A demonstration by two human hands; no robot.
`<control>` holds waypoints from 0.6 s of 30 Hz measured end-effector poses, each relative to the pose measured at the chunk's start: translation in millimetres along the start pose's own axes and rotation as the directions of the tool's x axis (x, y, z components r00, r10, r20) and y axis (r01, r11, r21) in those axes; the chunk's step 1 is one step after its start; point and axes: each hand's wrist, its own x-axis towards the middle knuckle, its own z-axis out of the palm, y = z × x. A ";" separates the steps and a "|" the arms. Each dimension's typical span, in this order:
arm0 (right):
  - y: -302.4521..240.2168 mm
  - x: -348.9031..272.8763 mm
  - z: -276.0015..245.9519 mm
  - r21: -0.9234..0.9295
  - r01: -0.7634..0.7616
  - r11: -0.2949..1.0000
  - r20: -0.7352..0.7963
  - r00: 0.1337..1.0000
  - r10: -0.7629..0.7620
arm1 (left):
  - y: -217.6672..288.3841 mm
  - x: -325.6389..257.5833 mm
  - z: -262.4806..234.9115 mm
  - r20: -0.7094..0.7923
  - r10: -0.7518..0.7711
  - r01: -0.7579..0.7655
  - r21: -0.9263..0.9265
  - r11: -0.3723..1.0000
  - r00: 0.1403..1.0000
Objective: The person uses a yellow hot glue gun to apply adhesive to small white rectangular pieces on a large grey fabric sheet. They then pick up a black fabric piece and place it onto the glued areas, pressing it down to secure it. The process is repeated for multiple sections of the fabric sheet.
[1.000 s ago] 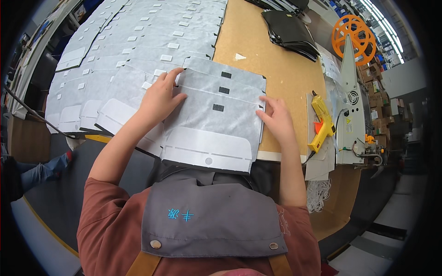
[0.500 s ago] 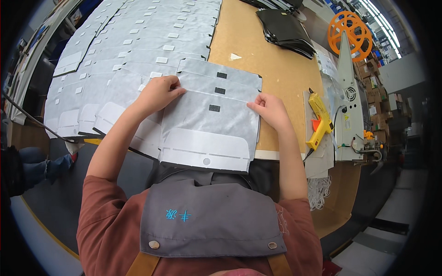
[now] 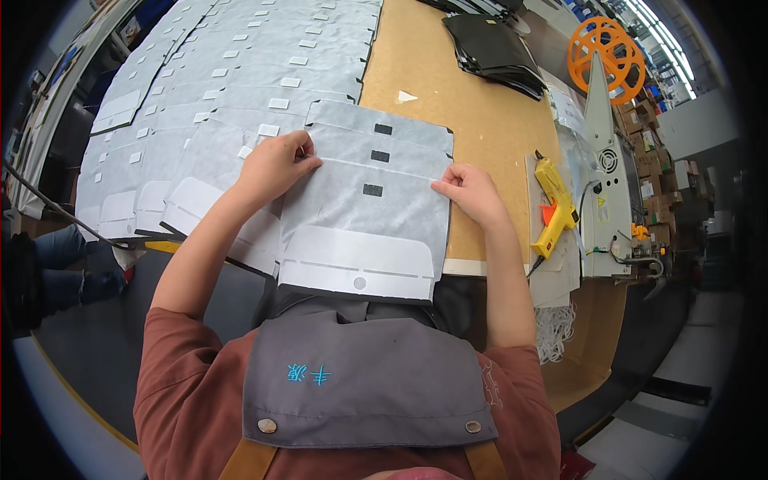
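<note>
Head view: both hands rest on a stack of grey fabric panels at the near edge of the worktop. The left hand lies on the top panel's upper left corner, fingers curled and pressed together, pinching the edge of the sheet. The right hand pinches the same panel at its upper right corner, thumb and fingers closed on the edge. The top panel is grey with a small black patch near its middle and a white flap with a round hole at its near end, which hangs over the worktop edge toward the person's grey apron. Under it lie two more panels, stepped away from the person, each showing a black patch.

To the left, rows of grey panels with small white patches overlap one another and cover that side of the worktop. To the right of the right hand, a yellow glue gun lies near the worktop edge, just beside a white machine. An orange spool stands behind the machine. A pile of black pieces lies at the far side, well apart from the hands.
</note>
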 end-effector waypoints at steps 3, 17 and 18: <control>-6.1 1.1 -1.3 0.005 -0.018 1.000 -0.026 1.000 0.018 | -5.4 3.0 0.5 -0.089 0.069 -0.068 0.019 0.998 0.994; 3.4 93.9 -17.2 -0.238 -0.076 0.968 -0.167 0.985 0.036 | -19.7 103.1 -12.1 0.021 0.015 -0.018 0.122 0.992 1.000; 5.2 95.4 -18.6 -0.235 -0.060 0.970 -0.158 0.987 0.023 | -20.3 106.5 -14.0 0.057 0.004 -0.010 0.106 0.994 0.998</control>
